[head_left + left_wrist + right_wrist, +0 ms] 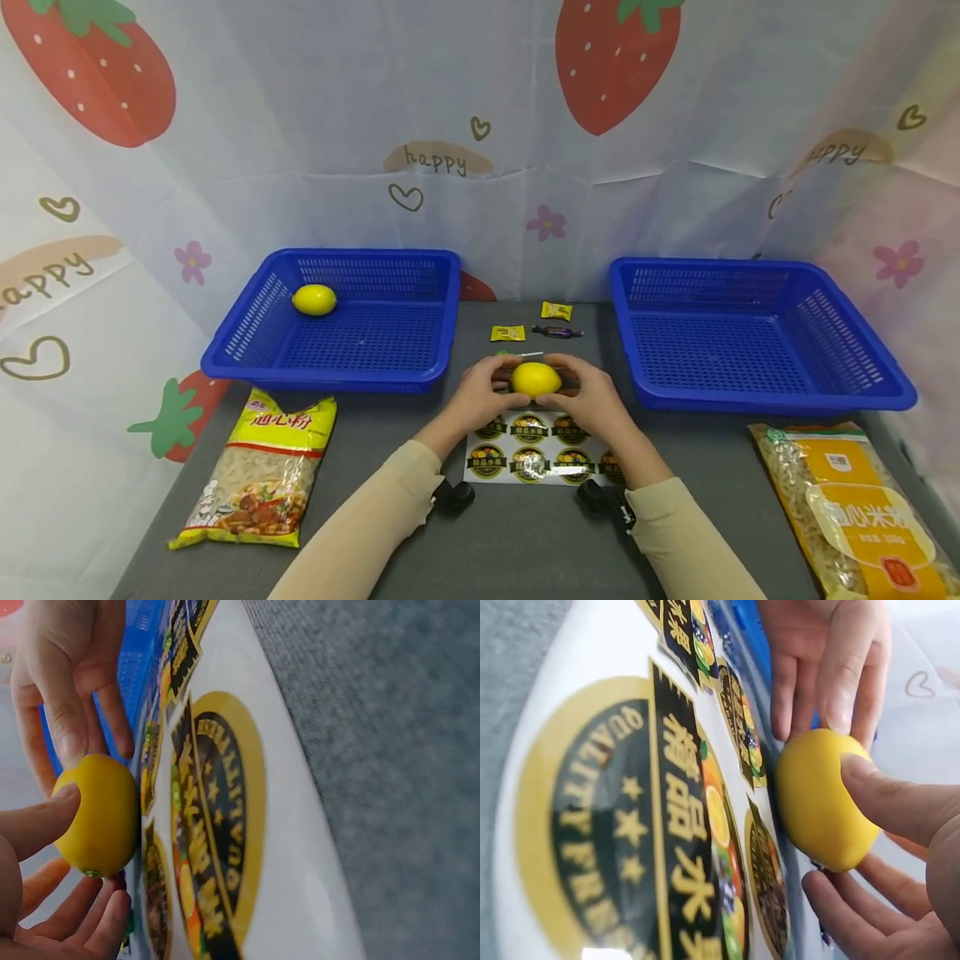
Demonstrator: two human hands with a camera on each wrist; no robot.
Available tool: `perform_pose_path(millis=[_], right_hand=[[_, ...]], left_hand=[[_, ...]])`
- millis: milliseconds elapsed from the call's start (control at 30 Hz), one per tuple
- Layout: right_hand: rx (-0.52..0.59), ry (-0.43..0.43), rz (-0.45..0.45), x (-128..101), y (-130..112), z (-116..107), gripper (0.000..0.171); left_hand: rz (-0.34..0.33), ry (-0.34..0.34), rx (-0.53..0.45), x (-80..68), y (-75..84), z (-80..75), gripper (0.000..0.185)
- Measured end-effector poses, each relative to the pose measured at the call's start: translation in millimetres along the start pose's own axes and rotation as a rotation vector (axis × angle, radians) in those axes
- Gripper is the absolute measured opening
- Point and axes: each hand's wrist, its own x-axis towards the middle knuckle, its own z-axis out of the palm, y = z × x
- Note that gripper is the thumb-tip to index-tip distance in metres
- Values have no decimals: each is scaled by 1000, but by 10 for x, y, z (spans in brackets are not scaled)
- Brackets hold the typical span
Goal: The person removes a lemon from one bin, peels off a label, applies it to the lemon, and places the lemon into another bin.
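A yellow lemon [536, 380] is held between both hands over the far edge of a sticker sheet [527, 482]. My left hand [480, 392] grips its left end, thumb on the near side and fingers curled behind. On the opposite end, my right hand [590, 398] holds it the same way. In the left wrist view the lemon [99, 817] has its small green stem end towards the left fingers. The right wrist view shows both thumbs pressed on the lemon [825, 799]. Round gold-and-black fruit labels cover the sheet, partly hidden by the right hand.
A blue basket [322, 385] at left contains another lemon [314, 300]; a second blue basket [772, 403] stands right. Wrapped candies [508, 333] lie beyond the hands. A yellow noodle bag [258, 475] lies left, an orange-labelled noodle bag [862, 517] right. A printed curtain [525, 200] hangs behind.
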Motion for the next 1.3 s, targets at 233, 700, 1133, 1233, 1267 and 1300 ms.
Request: perform_pose_path(millis=[233, 700, 1133, 1233, 1267, 1300], right_hand=[[-130, 75, 86, -178, -28, -49, 66], [-416, -60, 120, -316, 32, -8, 32], [-264, -91, 108, -418, -89, -125, 37], [-260, -77, 57, -458, -95, -137, 34], [-256, -72, 46, -469, -96, -138, 32], [-252, -69, 38, -476, -93, -137, 30]], left_hand=[[-10, 23, 62, -218, 44, -135, 62], [33, 6, 244, -540, -47, -266, 56], [118, 65, 459, -731, 71, -213, 38], [145, 94, 500, -743, 74, -193, 32], [149, 101, 506, -747, 76, -188, 31], [154, 107, 512, -750, 75, -183, 29]])
